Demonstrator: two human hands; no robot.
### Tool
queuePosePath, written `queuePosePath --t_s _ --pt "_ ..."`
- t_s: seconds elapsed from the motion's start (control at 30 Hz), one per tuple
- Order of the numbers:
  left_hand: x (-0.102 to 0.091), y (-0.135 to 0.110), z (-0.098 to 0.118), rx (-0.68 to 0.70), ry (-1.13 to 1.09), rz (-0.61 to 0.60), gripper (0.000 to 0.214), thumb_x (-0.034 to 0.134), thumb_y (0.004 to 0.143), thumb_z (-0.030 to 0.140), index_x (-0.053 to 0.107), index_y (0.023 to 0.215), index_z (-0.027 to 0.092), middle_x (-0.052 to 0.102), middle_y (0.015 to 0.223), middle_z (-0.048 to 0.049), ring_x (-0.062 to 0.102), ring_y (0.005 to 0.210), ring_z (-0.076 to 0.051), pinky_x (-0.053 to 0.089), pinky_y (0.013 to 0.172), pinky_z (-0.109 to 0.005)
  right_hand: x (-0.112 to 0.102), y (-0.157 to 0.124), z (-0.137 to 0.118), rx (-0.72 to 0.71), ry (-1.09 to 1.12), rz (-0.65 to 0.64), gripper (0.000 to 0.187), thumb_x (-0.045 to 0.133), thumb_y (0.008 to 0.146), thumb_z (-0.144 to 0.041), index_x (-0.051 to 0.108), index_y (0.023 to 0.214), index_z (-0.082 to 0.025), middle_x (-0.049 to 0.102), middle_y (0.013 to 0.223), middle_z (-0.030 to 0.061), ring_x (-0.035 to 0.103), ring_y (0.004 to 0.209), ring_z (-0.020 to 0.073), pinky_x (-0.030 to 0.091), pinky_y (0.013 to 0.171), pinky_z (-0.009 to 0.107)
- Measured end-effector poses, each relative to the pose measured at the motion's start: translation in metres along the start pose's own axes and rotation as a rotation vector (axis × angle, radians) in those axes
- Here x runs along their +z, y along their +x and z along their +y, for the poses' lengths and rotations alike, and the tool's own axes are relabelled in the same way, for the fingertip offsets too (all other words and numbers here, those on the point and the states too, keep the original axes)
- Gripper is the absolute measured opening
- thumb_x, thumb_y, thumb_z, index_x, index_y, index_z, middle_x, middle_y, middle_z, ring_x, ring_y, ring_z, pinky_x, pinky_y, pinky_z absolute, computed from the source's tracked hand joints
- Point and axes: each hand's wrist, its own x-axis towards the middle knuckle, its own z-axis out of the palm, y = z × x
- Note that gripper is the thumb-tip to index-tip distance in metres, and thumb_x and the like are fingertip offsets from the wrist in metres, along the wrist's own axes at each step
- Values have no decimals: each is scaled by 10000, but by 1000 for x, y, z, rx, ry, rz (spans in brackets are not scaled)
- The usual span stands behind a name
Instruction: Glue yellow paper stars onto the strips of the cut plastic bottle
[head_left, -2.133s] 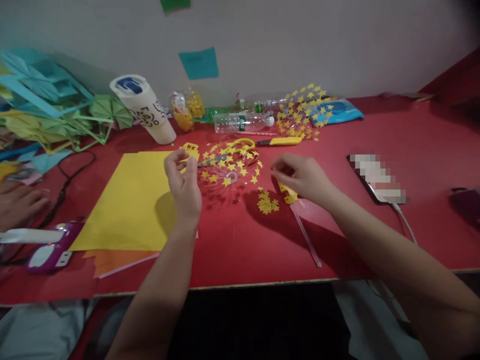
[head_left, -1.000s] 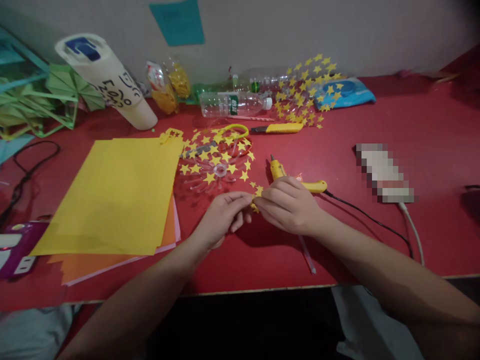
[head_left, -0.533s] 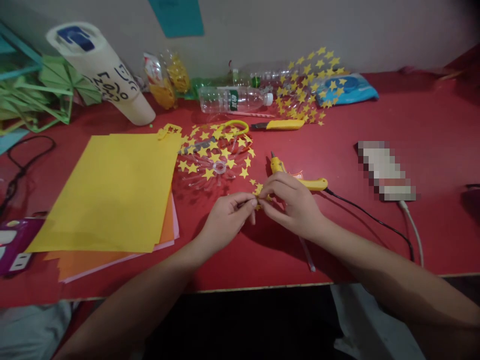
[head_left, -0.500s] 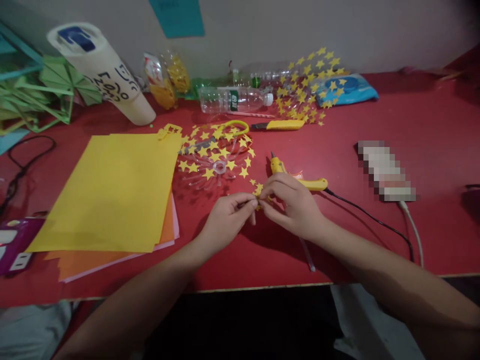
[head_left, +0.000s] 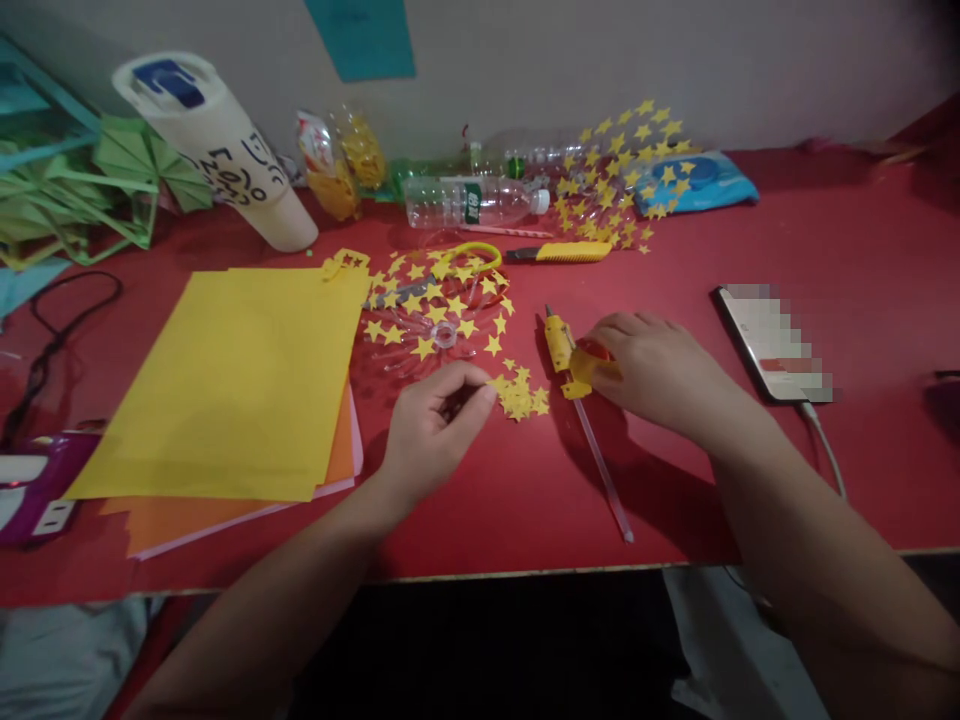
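My left hand rests on the red table with fingers curled and pinched at the edge of a small pile of yellow paper stars; what it pinches is too small to name. My right hand wraps around the handle of the yellow glue gun, whose nozzle points away from me. A glue stick sticks out behind the gun toward the table edge. Just beyond my left hand lies a clear cut-plastic flower shape covered in yellow stars.
A stack of yellow and orange paper sheets lies at left. Scissors, a yellow utility knife, plastic bottles, a second star-covered piece, a white tumbler, green paper constructions and a phone on a cable surround them.
My hands were pinching a star together by the pile. They have parted: my right hand moved right and closed on the glue gun, while my left hand stayed by the stars.
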Motion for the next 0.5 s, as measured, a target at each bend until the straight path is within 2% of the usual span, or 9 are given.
queuePosePath --t_s 0.07,0.13,0.23,0.3,0.37,0.43,0.5 --pt "-3 0 0 34 19 55 158 510 801 212 506 643 202 453 528 42 381 446 -62 326 401 -196 4 -3 2 -12 -109 -102 217 509 725 -190 609 912 -145 649 928 121 568 766 240 358 610 339" --pt "-4 1 0 57 22 93 143 516 796 208 514 653 204 458 530 43 381 442 -62 327 400 -196 7 -4 0 -21 -169 -127 224 494 707 -158 602 903 -139 643 903 120 562 737 229 327 570 322" --pt "-6 3 0 45 -29 116 109 519 791 198 543 686 205 470 527 46 402 433 -62 341 401 -197 7 0 -5 43 -66 -117 206 505 690 -146 597 874 -145 631 887 118 546 686 206 307 528 308" --pt "-7 4 0 30 -70 123 92 522 789 190 563 708 203 479 524 46 427 435 -65 355 405 -197 4 3 -7 72 129 -28 230 534 681 -163 586 905 -156 622 927 110 552 711 202 344 541 304" --pt "-8 5 1 30 -95 145 85 526 786 184 574 718 201 491 529 42 449 443 -69 367 412 -198 -2 5 -10 71 365 123 257 554 693 -189 559 950 -178 607 940 89 558 757 203 390 576 304" --pt "-10 6 1 35 -105 177 81 529 783 185 574 717 199 499 534 40 457 445 -70 374 416 -198 -9 3 -14 86 586 263 232 589 718 -253 535 939 -206 589 880 54 556 746 195 414 577 307" --pt "-11 7 1 33 -92 203 76 530 782 188 573 720 198 498 528 42 454 438 -69 374 414 -196 -15 -2 -21 133 747 325 200 623 742 -338 530 881 -228 577 809 21 552 685 178 426 553 311"
